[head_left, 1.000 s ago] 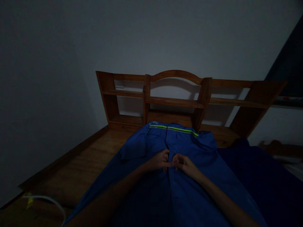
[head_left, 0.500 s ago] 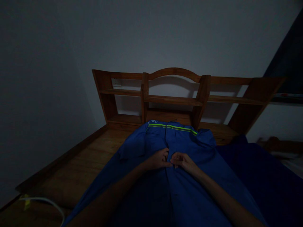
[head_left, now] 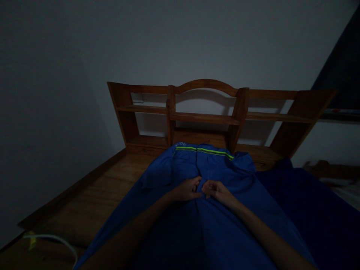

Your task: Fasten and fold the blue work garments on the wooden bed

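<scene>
A blue work jacket (head_left: 225, 221) lies spread out front side up, with a yellow-green stripe across its chest and pale lettering at its upper left. Both hands are at its front placket, about mid-length. My left hand (head_left: 189, 188) has its fingers curled on the placket edge, pinching the cloth. Close by on the other side, my right hand (head_left: 217, 191) is closed with thumb and fingertips together on the cloth at the front opening. Whether a button is between the fingers is hidden and too dark to tell.
Beneath the jacket are wooden bed boards (head_left: 107, 187). A wooden headboard with shelves (head_left: 205, 118) stands against the wall behind. Dark blue cloth (head_left: 303, 202) lies at right. A pale cable (head_left: 56, 237) with a yellow tag curves at lower left.
Both hands stay at the placket with small finger movements. The right fingertips have shifted slightly on the cloth. The view has moved very little.
</scene>
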Demonstrator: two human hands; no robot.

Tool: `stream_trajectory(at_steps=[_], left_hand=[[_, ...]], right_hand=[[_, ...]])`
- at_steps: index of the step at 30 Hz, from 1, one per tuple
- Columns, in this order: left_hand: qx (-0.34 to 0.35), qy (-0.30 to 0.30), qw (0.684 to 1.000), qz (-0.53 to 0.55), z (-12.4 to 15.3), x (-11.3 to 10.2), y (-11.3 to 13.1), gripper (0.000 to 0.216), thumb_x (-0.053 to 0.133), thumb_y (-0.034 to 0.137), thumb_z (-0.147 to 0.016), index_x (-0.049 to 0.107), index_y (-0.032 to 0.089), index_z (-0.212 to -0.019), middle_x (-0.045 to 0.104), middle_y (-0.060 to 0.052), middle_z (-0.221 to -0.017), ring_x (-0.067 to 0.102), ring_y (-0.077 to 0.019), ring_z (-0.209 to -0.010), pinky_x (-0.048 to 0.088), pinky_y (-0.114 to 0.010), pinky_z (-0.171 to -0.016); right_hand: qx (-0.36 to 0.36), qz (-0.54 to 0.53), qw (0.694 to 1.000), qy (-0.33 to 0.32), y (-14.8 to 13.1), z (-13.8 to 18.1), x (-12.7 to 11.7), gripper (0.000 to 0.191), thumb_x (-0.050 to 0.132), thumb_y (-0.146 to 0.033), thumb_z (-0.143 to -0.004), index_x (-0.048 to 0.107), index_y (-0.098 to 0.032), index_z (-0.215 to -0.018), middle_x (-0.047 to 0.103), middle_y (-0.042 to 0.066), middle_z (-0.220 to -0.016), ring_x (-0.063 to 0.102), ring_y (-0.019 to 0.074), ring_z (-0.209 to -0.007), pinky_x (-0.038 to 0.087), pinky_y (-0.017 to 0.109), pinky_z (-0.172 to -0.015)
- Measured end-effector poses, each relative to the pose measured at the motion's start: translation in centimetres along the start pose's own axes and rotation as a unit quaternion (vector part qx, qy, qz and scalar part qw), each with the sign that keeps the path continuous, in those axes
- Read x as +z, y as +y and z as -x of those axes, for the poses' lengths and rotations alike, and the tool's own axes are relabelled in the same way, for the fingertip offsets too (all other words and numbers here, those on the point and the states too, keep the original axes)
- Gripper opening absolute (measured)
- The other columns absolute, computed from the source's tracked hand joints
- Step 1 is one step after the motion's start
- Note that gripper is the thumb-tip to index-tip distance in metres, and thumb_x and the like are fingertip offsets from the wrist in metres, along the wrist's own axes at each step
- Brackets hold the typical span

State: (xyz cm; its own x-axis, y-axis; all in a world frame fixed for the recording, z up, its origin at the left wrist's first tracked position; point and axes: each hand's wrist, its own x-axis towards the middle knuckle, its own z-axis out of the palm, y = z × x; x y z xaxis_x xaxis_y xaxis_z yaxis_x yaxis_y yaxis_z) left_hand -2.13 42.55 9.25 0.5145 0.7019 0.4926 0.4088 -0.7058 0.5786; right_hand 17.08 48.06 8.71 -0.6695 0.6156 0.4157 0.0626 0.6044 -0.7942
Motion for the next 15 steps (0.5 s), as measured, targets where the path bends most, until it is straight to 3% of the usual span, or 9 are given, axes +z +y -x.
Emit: stream_trajectory(at_steps=[4,15], left_hand=[[-0.006,0.005,0.999,-0.043,0.1,0.0,0.1,0.028,0.061,0.028,-0.075,0.047,0.017,-0.096,0.045,0.005,-0.070,0.044,-0.0092,-0.063,0.030,-0.019,-0.055],[-0.024,0.050,0.990,-0.128,0.2,0.4,1.0,0.022,0.058,0.037,-0.078,0.053,0.016,-0.084,0.048,0.005,-0.066,0.046,-0.0095,-0.060,0.030,-0.020,-0.054]], right_hand=[[-0.013,-0.015,1.000,0.005,0.4,-0.2,-0.2,0.036,0.053,-0.048,-0.080,0.060,-0.013,-0.080,0.058,0.001,-0.067,0.056,0.0106,-0.056,0.042,0.023,-0.056],[-0.008,-0.055,0.997,0.055,-0.8,0.2,0.1,0.025,0.054,-0.037,-0.079,0.062,-0.013,-0.081,0.057,0.000,-0.060,0.054,0.0113,-0.050,0.042,0.024,-0.051]])
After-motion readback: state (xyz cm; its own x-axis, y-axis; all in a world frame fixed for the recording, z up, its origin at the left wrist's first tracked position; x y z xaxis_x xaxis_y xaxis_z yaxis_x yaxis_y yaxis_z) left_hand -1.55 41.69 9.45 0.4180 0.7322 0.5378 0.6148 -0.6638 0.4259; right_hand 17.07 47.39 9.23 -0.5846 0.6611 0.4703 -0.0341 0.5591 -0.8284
